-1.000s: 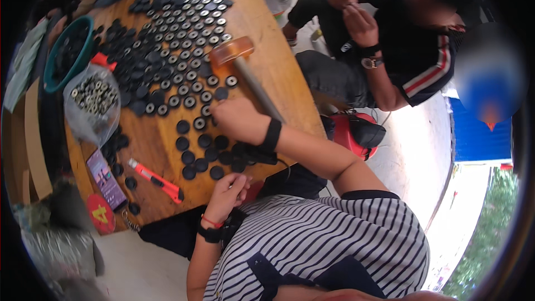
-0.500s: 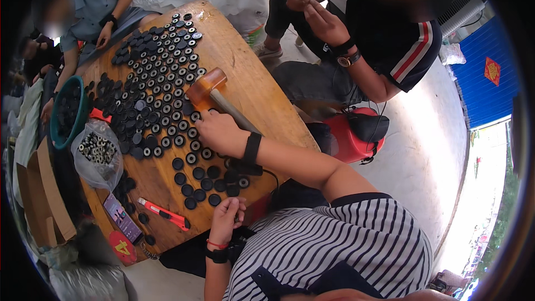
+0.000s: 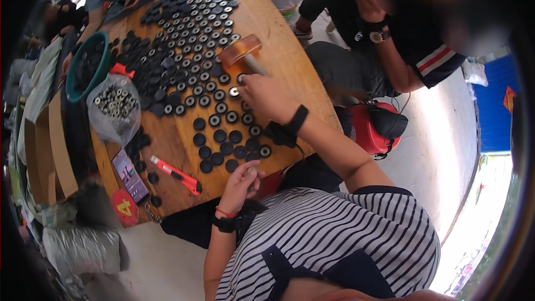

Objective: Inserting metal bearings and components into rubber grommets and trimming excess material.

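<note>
Reaching hand: in the head view, the right hand (image 3: 266, 96) is over the brown wooden table (image 3: 290, 44). Its fingers bend down next to the black round discs with silver metal middles (image 3: 234, 92). It is blurry, so I cannot tell if they grasp one.
Curled hand: the left hand (image 3: 242, 184) is at the near edge of the table, with its fingers curled in. I cannot tell if something small is inside.
Discs: the silver-middle ones lie in a wide bunch from the far end to near the right hand. Plain black round discs (image 3: 226, 148) sit in a small group between the two hands.
Hammer: the see-through orange hammer head (image 3: 241, 49) is just past the right hand, which hides part of the handle.
Left edge: a green round plastic tub (image 3: 71, 86), a clear plastic bag of metal rings (image 3: 121, 128) and a phone with a purple screen (image 3: 130, 177) are along here.
Open room: bare wood runs between the hammer and the right edge. More shows between the red cutter knife (image 3: 175, 174) and the plain discs.
Right edge: a co-worker's dark-trousered knee (image 3: 334, 67) is near it.
</note>
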Motion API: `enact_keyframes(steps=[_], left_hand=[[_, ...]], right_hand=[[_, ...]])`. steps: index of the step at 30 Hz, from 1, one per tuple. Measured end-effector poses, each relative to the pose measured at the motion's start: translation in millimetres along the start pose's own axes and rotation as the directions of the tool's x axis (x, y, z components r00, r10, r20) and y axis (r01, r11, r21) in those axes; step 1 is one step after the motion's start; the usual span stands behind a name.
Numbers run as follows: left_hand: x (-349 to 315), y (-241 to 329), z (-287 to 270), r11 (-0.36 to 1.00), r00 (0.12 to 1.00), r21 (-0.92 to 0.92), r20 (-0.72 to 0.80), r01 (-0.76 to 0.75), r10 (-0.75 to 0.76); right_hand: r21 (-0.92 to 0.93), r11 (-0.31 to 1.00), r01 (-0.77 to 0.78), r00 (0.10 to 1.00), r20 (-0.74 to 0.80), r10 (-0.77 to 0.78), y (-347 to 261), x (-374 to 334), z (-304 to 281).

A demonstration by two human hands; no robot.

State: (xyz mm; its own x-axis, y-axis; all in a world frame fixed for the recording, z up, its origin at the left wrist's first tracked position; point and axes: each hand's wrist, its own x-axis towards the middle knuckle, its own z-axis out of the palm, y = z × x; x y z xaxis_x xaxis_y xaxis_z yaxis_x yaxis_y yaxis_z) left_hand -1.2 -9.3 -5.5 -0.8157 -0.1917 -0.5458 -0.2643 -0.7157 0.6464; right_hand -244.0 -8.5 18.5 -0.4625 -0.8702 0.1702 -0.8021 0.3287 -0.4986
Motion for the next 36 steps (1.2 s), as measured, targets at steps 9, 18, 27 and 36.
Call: enact_keyframes(steps=[9, 18, 27, 36], left_hand=[[0.5, -0.8, 2.9, 0.998, 0.999, 0.059, -0.025, -0.037, 0.039], [-1.8, 0.1, -6.9, 0.999, 1.0, -0.022, -0.021, -0.023, 0.023], [-0.8, -5.9, -18.2, 0.981, 0.995, -0.187, 0.074, -0.053, 0.068], [-8.5, 4.6, -16.5, 0.987, 0.995, -0.15, 0.064, -0.06, 0.07]], right_hand=[[0.285, 0.921, 0.264, 0.826, 0.425, -0.369, -55.7, -109.6, -27.1], [0.242, 0.924, 0.296, 0.869, 0.333, -0.366, -45.6, -91.3, -12.5], [0.027, 0.974, 0.224, 0.941, 0.255, -0.224, -45.4, -57.0, 16.6], [-0.055, 0.944, 0.326, 0.929, 0.203, -0.309, -61.6, -51.6, 8.5]])
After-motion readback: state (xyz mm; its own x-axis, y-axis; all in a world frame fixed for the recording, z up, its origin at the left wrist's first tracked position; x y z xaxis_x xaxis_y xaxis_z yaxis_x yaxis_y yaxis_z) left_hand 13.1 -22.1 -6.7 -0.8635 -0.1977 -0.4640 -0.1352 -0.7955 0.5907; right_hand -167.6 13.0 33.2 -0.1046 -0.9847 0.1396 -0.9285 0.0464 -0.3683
